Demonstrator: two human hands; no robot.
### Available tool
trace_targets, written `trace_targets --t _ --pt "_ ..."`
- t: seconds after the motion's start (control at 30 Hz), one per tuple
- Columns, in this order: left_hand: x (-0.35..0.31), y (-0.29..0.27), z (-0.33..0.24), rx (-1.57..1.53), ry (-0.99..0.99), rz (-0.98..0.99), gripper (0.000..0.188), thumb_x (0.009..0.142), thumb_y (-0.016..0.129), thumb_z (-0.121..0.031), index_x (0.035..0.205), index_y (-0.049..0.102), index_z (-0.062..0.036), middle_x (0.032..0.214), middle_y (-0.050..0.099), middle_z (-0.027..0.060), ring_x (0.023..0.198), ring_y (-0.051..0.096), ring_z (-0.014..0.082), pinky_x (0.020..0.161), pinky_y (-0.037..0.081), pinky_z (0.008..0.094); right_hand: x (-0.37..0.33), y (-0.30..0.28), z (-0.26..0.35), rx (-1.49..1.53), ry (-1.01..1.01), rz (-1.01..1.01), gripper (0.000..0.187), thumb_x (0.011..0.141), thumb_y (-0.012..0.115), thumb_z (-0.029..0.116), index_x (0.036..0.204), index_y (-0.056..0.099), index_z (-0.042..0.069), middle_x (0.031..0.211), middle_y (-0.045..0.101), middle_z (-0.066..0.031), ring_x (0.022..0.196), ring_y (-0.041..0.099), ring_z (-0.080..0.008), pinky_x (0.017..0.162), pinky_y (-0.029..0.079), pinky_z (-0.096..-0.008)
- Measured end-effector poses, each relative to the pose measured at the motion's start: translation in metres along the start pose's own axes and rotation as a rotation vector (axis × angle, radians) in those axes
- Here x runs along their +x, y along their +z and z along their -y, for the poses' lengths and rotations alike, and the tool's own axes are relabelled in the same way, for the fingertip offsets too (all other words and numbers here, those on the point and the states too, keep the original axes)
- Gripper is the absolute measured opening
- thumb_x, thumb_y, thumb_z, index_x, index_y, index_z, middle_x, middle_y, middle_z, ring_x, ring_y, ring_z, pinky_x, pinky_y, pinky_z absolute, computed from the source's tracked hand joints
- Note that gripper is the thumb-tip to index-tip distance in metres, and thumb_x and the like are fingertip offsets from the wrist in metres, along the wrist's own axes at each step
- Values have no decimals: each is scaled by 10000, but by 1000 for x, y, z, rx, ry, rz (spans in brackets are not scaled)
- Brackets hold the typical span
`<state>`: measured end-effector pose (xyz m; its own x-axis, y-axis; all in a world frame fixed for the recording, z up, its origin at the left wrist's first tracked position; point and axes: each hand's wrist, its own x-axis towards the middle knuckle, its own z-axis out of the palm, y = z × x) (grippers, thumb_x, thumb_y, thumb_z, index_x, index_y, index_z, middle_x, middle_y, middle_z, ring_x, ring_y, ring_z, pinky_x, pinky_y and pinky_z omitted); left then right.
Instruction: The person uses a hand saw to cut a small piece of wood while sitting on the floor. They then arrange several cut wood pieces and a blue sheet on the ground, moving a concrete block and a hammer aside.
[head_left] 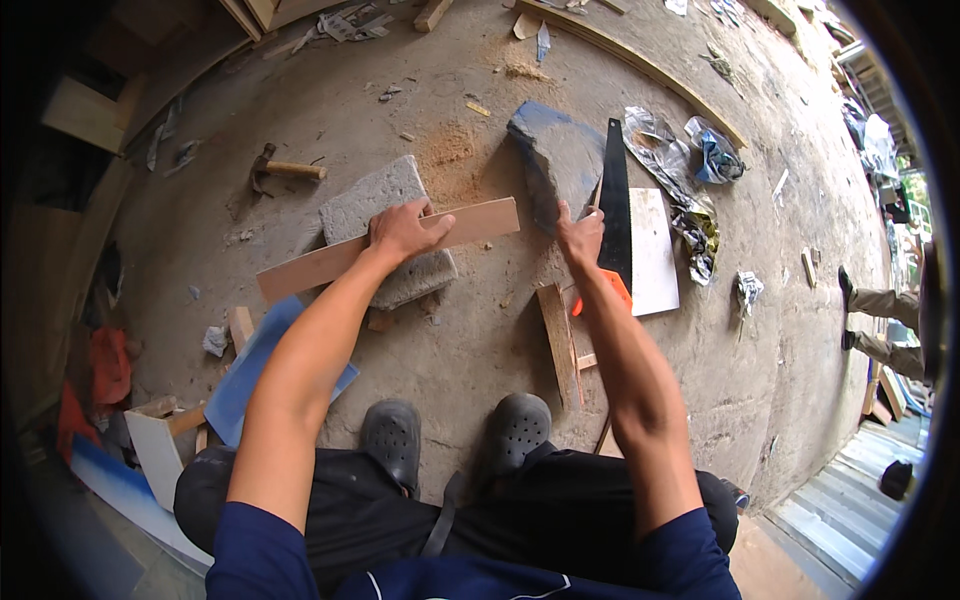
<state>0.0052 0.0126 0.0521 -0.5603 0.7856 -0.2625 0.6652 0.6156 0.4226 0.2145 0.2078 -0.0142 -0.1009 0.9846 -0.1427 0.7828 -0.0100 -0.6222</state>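
My left hand (404, 232) is closed over a narrow, thin wooden board (478, 222), which lies slantwise across a rough grey concrete block (375, 195). Beside a blue-stained stone slab (565, 150), my right hand (580, 238) is closed with its fingers together. A thin brown stick, like a pencil (599, 186), stands up from those fingers. Just right of that hand lies a handsaw with a black blade (617, 205) and an orange handle (613, 291), partly hidden by my wrist. Under the saw's toothed edge rests a whitish flat board (654, 255).
A claw hammer (285, 170) lies at the left. Sawdust (447, 150) is scattered beyond the block. A wood offcut (559, 345) lies near my right forearm, a blue board (258, 372) by my left. Crumpled plastic (700, 225) sits right. Another person's legs (885, 325) show far right.
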Motion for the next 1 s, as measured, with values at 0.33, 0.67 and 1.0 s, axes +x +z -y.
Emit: trace_targets --t 0.33,0.67,1.0 --pt "6 36 30 -35 307 -294 512 742 674 -530 1036 580 -122 1022 588 74 988 591 282 803 481 432 23 -9 10 -440 -402 376 1068 830 647 400 1427 -71 -118 993 622 -325 903 637 -435 790 516 -452" --pt "-3 41 42 86 508 -353 608 630 762 -462 1077 568 -98 1048 540 62 1018 520 239 893 387 391 -83 15 12 -433 -324 219 1014 842 621 337 1408 -63 -153 836 651 -290 749 659 -418 706 537 -477" --pt "-5 46 38 15 568 -305 615 643 768 -450 1111 583 -96 1075 540 75 1043 511 261 909 381 400 -117 -40 -36 -330 -404 -61 638 841 641 435 1275 477 -3 1009 615 -238 948 594 -386 800 482 -456"
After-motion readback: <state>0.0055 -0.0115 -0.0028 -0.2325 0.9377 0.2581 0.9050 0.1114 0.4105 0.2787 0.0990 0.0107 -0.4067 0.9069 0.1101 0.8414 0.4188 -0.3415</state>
